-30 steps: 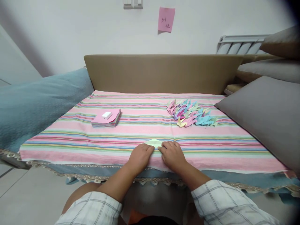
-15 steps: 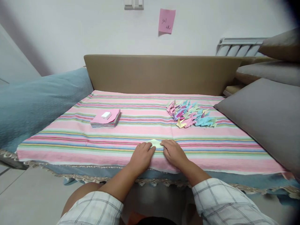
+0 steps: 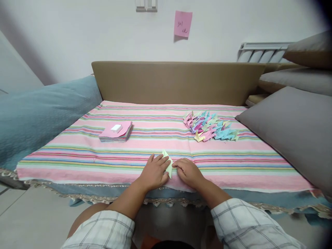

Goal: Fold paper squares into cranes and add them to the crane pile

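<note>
A pale green folded paper [image 3: 169, 168] lies on the striped cloth in front of me, its long pointed shape running away from me. My left hand [image 3: 155, 172] rests flat over its left side, fingers spread, pressing it down. My right hand [image 3: 188, 173] is at the paper's right edge with its fingers curled and thumb and index finger pinched together there. Part of the paper is hidden under my left fingers.
A stack of coloured paper sheets [image 3: 115, 133] with a small white block [image 3: 116, 128] on top is at left. Several folded paper cranes [image 3: 210, 128] stand clustered at back right. A grey cushion [image 3: 290, 131] borders the right side; a brown backrest [image 3: 176, 83] rises behind.
The green paper has been turned from lying crosswise to pointing away from me. My left hand has gone from gripping its end to lying flat on it; the right has shifted slightly.
</note>
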`<state>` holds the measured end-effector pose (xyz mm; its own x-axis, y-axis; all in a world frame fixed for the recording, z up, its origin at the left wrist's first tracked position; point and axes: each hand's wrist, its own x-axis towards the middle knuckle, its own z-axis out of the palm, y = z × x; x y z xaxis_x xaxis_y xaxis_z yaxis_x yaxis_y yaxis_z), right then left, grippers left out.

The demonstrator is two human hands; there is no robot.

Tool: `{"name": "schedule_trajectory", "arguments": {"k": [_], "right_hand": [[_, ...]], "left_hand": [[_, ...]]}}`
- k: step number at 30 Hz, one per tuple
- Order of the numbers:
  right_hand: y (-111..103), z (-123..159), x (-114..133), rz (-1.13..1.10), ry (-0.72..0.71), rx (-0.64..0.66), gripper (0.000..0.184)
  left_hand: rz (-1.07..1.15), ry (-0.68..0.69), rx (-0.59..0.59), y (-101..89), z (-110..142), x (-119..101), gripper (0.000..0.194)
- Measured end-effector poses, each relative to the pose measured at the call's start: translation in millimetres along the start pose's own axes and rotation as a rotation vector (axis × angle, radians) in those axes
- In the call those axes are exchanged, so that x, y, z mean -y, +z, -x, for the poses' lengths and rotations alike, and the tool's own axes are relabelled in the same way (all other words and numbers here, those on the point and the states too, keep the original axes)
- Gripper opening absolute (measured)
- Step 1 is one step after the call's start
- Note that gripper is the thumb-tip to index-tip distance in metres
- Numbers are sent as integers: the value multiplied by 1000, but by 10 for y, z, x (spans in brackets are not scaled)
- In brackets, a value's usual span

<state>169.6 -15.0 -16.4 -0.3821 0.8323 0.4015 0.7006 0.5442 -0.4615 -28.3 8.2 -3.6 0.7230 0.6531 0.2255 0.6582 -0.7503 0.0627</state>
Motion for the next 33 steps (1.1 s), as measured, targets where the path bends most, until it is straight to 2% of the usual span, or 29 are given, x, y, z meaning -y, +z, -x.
{"name": "schedule_trajectory", "arguments": {"k": [3,7,14,18,21,23,25,33], "right_hand": [[-7,-25,-57,21,13,-52,31],[9,-61,-69,25,-9,-65,38],[55,-118,-70,36,35,-6,39],[55,-139,-77,73,26,34,32],[44,-149,-71,110,9,47,30],[33,-151,-63,146,3,50,29],[20,-149,-53,184,-2,42,27],[18,-141,45,290,-50,29,18]], "left_hand": [[44,7,35,-10,14,22,53],[70,0,27,21,0,44,45],[69,148,-65,-23,-45,70,40],[34,110,-105,-47,-46,21,32],[-4,74,-82,-73,-37,-41,38],[-32,54,-59,-97,-29,-59,34],[-43,48,-49,-116,-22,-41,24],[-75,2,-57,-70,-38,124,15]]}}
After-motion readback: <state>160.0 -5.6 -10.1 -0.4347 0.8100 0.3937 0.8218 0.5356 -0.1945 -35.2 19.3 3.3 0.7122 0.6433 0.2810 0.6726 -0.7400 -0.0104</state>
